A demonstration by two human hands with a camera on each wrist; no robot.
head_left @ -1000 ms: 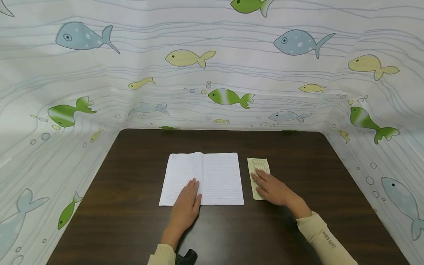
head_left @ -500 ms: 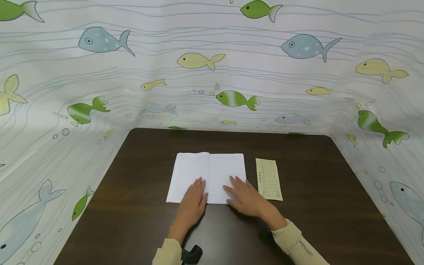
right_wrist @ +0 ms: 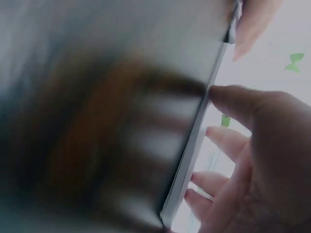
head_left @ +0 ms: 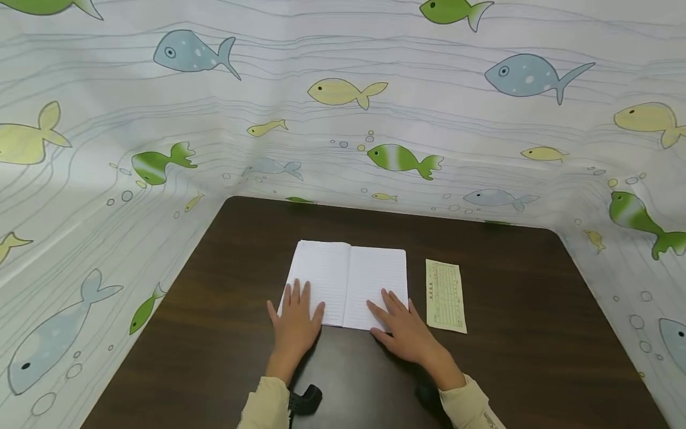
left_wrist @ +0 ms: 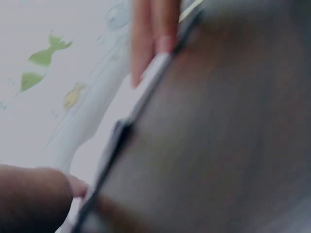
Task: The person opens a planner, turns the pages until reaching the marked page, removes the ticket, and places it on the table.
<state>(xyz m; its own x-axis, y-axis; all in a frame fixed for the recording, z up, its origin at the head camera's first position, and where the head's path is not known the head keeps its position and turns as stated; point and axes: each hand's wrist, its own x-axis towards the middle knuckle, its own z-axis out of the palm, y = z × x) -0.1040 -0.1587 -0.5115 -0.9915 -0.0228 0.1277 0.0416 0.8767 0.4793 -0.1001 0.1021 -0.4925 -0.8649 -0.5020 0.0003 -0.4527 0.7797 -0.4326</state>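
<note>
An open notebook point(head_left: 332, 262) with blank ruled pages lies flat on the dark wooden table. My left hand point(head_left: 293, 328) rests on the lower left page, fingers spread and straight. On the lower right page lies my right hand point(head_left: 404, 330), its fingers also spread. In the right wrist view, the fingertips point(right_wrist: 221, 136) touch the notebook point(right_wrist: 187, 170) near its edge. The left wrist view is blurred; it shows part of the left hand point(left_wrist: 34, 196) at the notebook's edge. To the right of the notebook lies a narrow pale-green printed slip point(head_left: 446, 296), apart from both hands.
The dark table point(head_left: 514, 333) spreads out around the notebook. A white curtain point(head_left: 332, 42) printed with fish stands behind the table and along both sides. A black strap mount point(head_left: 305, 400) sits at the left wrist.
My right hand has left the green slip and moved left onto the notebook's right page. My left hand has shifted toward the left page's outer side, fingers spreading. The head view has turned slightly.
</note>
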